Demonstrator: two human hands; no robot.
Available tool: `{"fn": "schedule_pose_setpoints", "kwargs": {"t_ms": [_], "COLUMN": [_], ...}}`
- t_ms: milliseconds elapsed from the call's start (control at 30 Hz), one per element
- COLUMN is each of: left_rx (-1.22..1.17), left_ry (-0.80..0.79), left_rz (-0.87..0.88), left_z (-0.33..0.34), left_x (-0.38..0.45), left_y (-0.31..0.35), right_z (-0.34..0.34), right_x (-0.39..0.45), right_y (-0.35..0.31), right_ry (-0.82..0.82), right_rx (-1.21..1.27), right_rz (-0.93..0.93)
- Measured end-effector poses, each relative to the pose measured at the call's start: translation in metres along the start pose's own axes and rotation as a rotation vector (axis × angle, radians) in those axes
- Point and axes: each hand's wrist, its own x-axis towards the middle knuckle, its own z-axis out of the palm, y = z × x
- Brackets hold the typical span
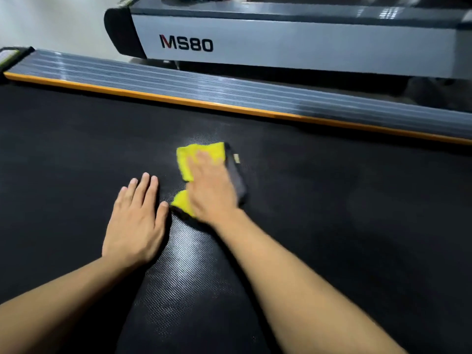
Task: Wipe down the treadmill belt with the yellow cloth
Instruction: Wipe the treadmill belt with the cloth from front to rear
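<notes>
The black textured treadmill belt [332, 200] fills most of the view. A yellow cloth [189, 155] with a dark grey side lies flat on it near the middle. My right hand [213, 190] presses down on the cloth with straight fingers, blurred by motion. My left hand [135, 221] rests flat on the belt just left of the cloth, fingers straight and together, thumb close to the cloth's near corner.
A grey ribbed side rail [229, 95] with an orange strip [178, 99] borders the belt's far edge. Beyond it stands a second treadmill's grey frame [281, 44] marked MS80. Pale floor shows at the top left.
</notes>
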Motion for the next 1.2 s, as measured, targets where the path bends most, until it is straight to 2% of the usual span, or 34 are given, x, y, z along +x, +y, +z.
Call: {"fn": "schedule_pose_setpoints", "kwargs": {"t_ms": [67,167,300,400,467,500,567,633,700,767,833,900,967,1067,1133,1200], "left_rx": [-0.006,-0.01,-0.001,-0.006,0.003,0.007,0.007,-0.008,-0.064,-0.185,-0.286,-0.251,-0.111,0.008,0.033,0.022], "left_ry": [0.003,-0.003,-0.011,-0.029,-0.028,-0.028,-0.042,-0.054,-0.062,-0.076,-0.102,-0.135,-0.148,-0.152,-0.15,-0.174], "left_rz": [0.008,0.019,0.014,-0.006,-0.005,-0.005,-0.006,-0.008,-0.009,-0.019,0.005,0.093,0.146,0.119,0.124,0.136], "left_z": [0.001,-0.003,-0.008,-0.008,-0.008,-0.008,-0.009,-0.008,-0.011,-0.017,-0.027,-0.034,-0.034,-0.033,-0.031,-0.032], "left_x": [0.002,0.0,-0.003,-0.001,-0.002,-0.002,-0.002,-0.002,-0.001,0.002,0.005,0.004,-0.002,-0.029,-0.046,-0.051], "left_y": [0.0,-0.001,0.003,0.005,0.007,0.007,0.007,0.007,0.003,0.001,0.005,0.01,0.007,-0.016,-0.029,-0.032], "right_z": [0.005,-0.006,-0.038,-0.057,-0.057,-0.056,-0.039,-0.016,0.0,0.007,0.001,-0.011,-0.021,-0.039,-0.05,-0.053], "right_x": [-0.002,-0.013,-0.053,-0.085,-0.089,-0.087,-0.081,-0.077,-0.075,-0.07,-0.072,-0.087,-0.106,-0.14,-0.161,-0.169], "right_y": [-0.024,0.017,0.132,0.19,0.188,0.172,0.117,0.039,-0.024,-0.039,-0.025,-0.008,0.023,0.092,0.125,0.131], "right_ry": [0.005,-0.004,0.185,0.135,0.141,0.145,0.19,0.114,0.053,-0.018,-0.052,-0.095,-0.074,0.141,0.153,0.142], "right_rx": [-0.039,-0.081,-0.173,-0.092,-0.054,-0.034,-0.081,-0.045,-0.018,0.013,0.028,0.017,0.016,-0.079,-0.101,-0.07], "right_rz": [-0.096,-0.053,0.285,0.46,0.48,0.459,0.263,0.059,-0.07,-0.097,-0.147,-0.203,-0.084,0.265,0.455,0.54]}}
